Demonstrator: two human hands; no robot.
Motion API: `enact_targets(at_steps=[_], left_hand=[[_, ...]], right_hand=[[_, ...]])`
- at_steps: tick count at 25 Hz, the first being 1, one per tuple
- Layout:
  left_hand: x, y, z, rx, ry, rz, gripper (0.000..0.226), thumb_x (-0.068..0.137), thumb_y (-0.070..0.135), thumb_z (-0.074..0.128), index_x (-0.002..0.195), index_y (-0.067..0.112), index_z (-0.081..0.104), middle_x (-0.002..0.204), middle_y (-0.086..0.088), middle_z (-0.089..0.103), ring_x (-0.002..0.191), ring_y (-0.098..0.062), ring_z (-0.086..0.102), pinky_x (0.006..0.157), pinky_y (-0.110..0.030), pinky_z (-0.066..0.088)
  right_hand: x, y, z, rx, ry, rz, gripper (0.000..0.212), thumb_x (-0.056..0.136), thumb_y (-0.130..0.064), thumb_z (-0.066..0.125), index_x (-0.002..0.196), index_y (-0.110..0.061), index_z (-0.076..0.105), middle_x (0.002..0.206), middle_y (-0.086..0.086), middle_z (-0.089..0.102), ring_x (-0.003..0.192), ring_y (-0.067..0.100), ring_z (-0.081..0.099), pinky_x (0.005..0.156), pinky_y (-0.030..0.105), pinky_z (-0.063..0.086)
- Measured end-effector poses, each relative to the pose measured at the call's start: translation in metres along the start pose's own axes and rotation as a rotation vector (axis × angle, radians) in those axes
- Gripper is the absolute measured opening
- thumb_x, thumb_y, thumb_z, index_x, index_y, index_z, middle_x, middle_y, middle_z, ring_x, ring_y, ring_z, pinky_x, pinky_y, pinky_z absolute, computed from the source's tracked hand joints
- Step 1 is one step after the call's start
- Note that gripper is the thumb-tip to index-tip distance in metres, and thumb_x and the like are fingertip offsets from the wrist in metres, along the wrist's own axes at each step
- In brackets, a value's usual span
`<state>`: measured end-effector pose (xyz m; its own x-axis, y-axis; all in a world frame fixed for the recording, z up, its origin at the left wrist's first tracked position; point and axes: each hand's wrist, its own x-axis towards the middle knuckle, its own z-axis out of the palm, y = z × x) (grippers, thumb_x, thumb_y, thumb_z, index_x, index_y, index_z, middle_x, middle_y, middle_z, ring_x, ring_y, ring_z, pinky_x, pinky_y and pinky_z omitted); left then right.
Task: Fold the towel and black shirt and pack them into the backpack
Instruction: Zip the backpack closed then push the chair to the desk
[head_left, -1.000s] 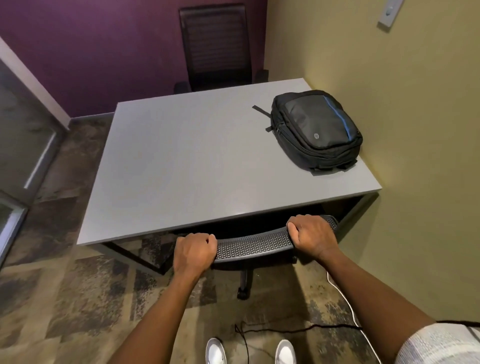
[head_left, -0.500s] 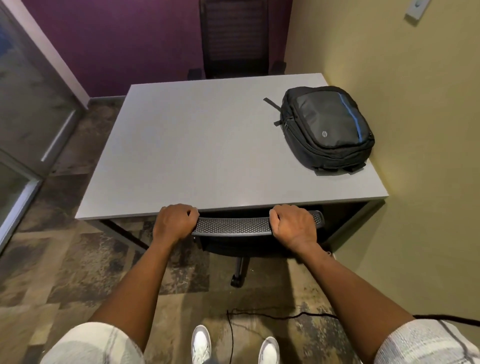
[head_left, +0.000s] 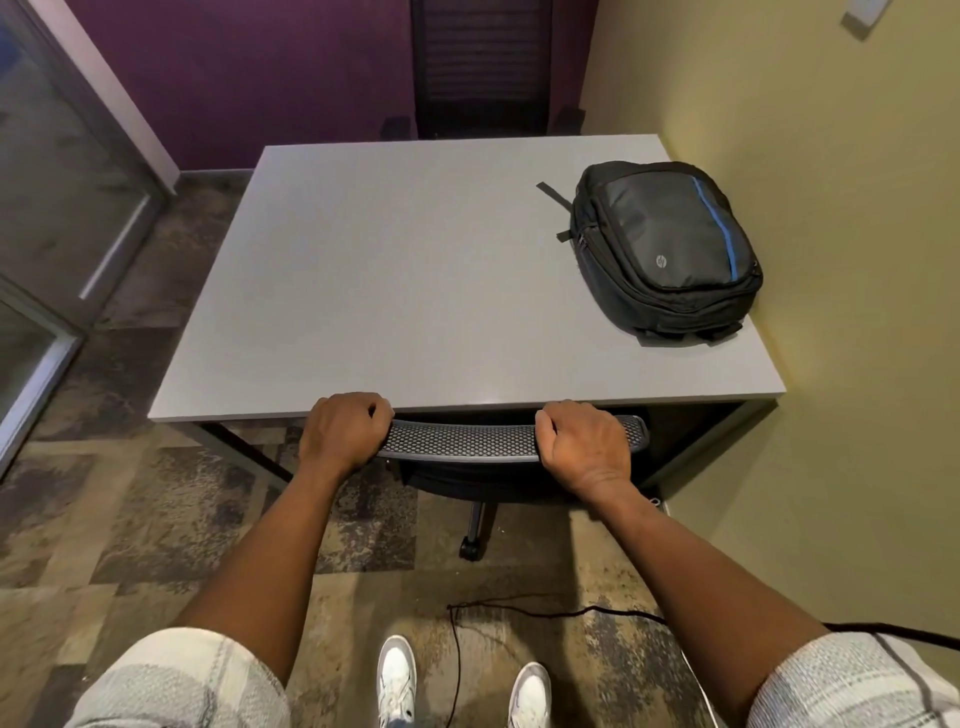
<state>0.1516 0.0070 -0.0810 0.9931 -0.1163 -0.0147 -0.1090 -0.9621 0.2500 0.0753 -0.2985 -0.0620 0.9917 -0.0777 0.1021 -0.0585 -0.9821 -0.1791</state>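
Left hand (head_left: 345, 432) and right hand (head_left: 584, 449) each grip the mesh chair back (head_left: 462, 441) at the counter (head_left: 415, 291) edge. The backpack (head_left: 665, 254) lies flat at the counter's far right, zipped, soft-sided and probably light; take its zipper pull. Towel and shirt are out of view

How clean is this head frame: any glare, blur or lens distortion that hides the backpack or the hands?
Head view: sharp and evenly lit; wide-angle bending makes the table edges splay outward; a faint sheen near its front edge hides nothing; the backpack casts only a soft shadow and its logo is visible; left hand and right hand grip the chair back without motion blur.
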Motion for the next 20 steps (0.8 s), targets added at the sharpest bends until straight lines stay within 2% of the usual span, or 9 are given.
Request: enact_targets(at_steps=[2,5,8,14,20], left_hand=[[-0.005,0.013,-0.005,0.009,-0.029,-0.002,0.048,0.096,0.040,0.035,0.070,0.016,0.066,0.062,0.001,0.061,0.058,-0.018,0.054,0.054,-0.029,0.035],[-0.023,0.070,0.002,-0.015,-0.103,0.153,0.050,0.097,0.039,0.030,0.064,0.013,0.056,0.057,-0.001,0.055,0.054,-0.020,0.049,0.055,-0.032,0.039],[-0.038,0.122,0.014,0.037,-0.107,0.254,0.045,0.097,0.037,0.027,0.065,0.018,0.052,0.068,-0.001,0.061,0.062,-0.023,0.052,0.059,-0.035,0.040],[-0.035,0.125,0.023,0.099,-0.107,0.232,0.048,0.098,0.036,0.025,0.075,0.020,0.064,0.078,-0.001,0.068,0.071,-0.021,0.060,0.063,-0.034,0.042],[-0.038,0.128,0.021,0.052,-0.123,0.221,0.045,0.099,0.035,0.027,0.086,0.019,0.066,0.092,-0.003,0.071,0.079,-0.022,0.060,0.067,-0.034,0.038]], right_hand=[[-0.001,0.002,0.000,0.003,0.001,-0.006,0.045,0.098,-0.046,0.034,0.077,-0.022,0.065,0.072,-0.003,0.064,0.065,0.019,0.058,0.058,0.032,0.044],[-0.002,0.005,0.003,-0.027,-0.068,-0.107,0.055,0.096,-0.061,0.027,0.090,-0.028,0.069,0.080,-0.006,0.068,0.074,0.018,0.062,0.067,0.035,0.050],[-0.005,0.005,0.010,-0.048,-0.147,-0.192,0.059,0.095,-0.062,0.020,0.102,-0.028,0.068,0.093,-0.004,0.071,0.083,0.020,0.065,0.073,0.038,0.051],[-0.004,0.000,0.011,-0.069,-0.162,-0.206,0.050,0.095,-0.050,0.018,0.085,-0.026,0.061,0.082,-0.002,0.067,0.072,0.020,0.060,0.063,0.036,0.042],[-0.009,0.000,0.008,-0.060,-0.185,-0.191,0.056,0.096,-0.051,0.016,0.093,-0.025,0.065,0.088,-0.002,0.068,0.077,0.019,0.061,0.067,0.036,0.046]])
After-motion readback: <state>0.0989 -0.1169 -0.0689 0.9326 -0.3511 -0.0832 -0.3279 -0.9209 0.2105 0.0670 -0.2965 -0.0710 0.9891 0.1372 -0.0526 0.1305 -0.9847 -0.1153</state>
